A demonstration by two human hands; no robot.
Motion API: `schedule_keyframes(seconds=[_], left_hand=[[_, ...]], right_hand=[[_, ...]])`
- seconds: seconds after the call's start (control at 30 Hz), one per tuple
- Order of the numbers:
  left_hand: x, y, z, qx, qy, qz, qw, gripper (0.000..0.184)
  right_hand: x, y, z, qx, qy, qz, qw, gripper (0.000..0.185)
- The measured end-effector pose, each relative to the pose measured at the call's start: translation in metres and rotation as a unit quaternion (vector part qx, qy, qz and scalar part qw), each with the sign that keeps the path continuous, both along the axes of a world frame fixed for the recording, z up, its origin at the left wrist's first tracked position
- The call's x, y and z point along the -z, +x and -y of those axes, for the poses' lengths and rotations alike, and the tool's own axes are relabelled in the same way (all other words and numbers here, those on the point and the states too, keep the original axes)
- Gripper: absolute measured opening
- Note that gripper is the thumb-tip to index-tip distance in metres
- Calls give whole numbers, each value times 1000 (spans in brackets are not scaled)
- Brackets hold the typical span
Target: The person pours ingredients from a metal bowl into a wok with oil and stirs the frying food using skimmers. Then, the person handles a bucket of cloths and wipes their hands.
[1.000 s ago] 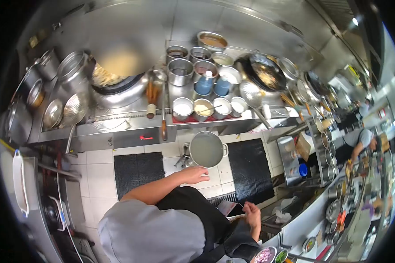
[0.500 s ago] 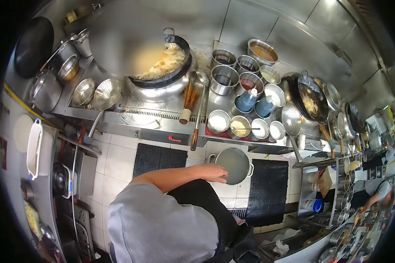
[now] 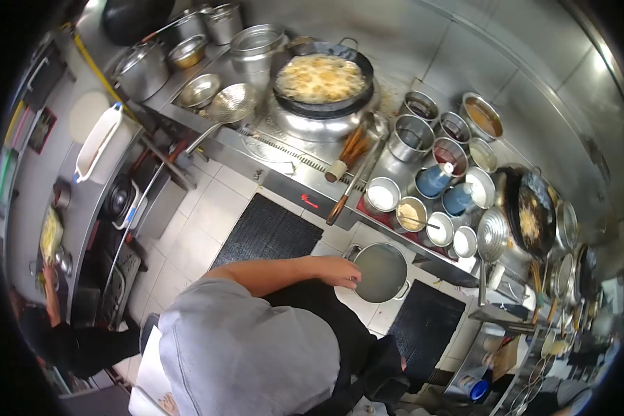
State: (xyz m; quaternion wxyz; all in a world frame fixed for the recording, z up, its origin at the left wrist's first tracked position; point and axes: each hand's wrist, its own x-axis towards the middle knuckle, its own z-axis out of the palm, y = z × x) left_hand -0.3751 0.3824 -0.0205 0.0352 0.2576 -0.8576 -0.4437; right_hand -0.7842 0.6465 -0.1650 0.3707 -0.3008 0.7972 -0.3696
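My left hand [image 3: 338, 272] hovers over or rests at the near left rim of a two-handled metal pot [image 3: 381, 274] holding cloudy liquid. Its fingers are curled in and point down. Their underside is hidden, so I cannot tell whether they touch the rim or hold anything. The forearm crosses above my black-clothed leg [image 3: 326, 301]. My right hand does not show clearly; only a tiny skin-toned patch appears beside the black cloth. Ahead, pale golden food [image 3: 321, 78] bubbles in oil in a large black wok [image 3: 326, 109] on the stove.
Metal tubs of sauces and powders [image 3: 409, 213], blue squeeze bottles [image 3: 435, 180] and a second wok [image 3: 534, 208] line the counter. A skimmer [image 3: 233, 104], a bamboo brush [image 3: 347, 156] and a ladle [image 3: 353, 187] lie nearby. Black mats [image 3: 267, 232] cover the floor. Another person's arm [image 3: 51, 295] reaches over a side counter.
My view has turned left, so the counter sits tilted and farther right. The blurred patch over the wok is gone. Another person now shows at lower left. My left hand keeps its pose.
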Motion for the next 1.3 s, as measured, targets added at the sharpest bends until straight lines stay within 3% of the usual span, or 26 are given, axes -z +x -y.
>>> schedule_keyframes(seconds=[0.07, 0.13, 0.2, 0.27, 0.33, 0.43, 0.5, 0.57, 0.6, 0.73, 0.87, 0.9, 0.93, 0.97, 1.03, 1.3], left_hand=[[-21, 33, 2, -56, 16, 52, 997, 36], [-4, 72, 5, -115, -13, 42, 992, 35], [-6, 109, 6, -207, -38, 67, 975, 33], [9, 153, 7, -263, -71, 40, 961, 34], [-7, 190, 5, -308, -74, 46, 947, 35], [7, 249, 11, -339, -51, 41, 939, 33], [17, 285, 20, -325, -45, 96, 940, 35], [3, 310, 36, -301, -28, 122, 946, 36], [3, 319, 46, -294, -53, 69, 952, 33], [-116, 306, 104, -193, -86, -99, 972, 33], [-254, 273, 127, 7, -248, -297, 922, 31], [-286, 267, 121, -2, -244, -246, 938, 27], [-311, 262, 107, -49, -249, -208, 944, 44], [-328, 259, 102, -39, -238, -211, 947, 44], [-350, 251, 96, -32, -180, -94, 979, 36], [-349, 185, 64, -8, -107, -38, 993, 32]], right_hand=[[-6, 2, 24, 1, 1, 5, 1000, 24], [-11, 11, 52, -12, 3, 4, 1000, 24], [-19, 36, 87, -155, -30, -108, 982, 29], [-55, 84, 121, -244, -11, -63, 968, 31], [-66, 126, 146, -325, 1, -113, 939, 29], [-91, 200, 180, -344, -3, -107, 933, 27], [-94, 241, 198, -373, -11, -93, 923, 28], [-93, 279, 210, -357, 51, -113, 926, 31], [-104, 299, 216, -364, 73, -120, 921, 32], [-113, 350, 227, -383, 71, -126, 913, 33], [-118, 371, 208, -318, 20, -125, 940, 30], [-119, 374, 199, -305, 29, -131, 943, 30], [-120, 377, 191, -295, 35, -138, 945, 29], [-120, 379, 179, -275, 37, -146, 950, 29], [-116, 387, 158, -227, 56, -146, 961, 28], [-127, 415, 83, -119, 173, -56, 976, 30]])
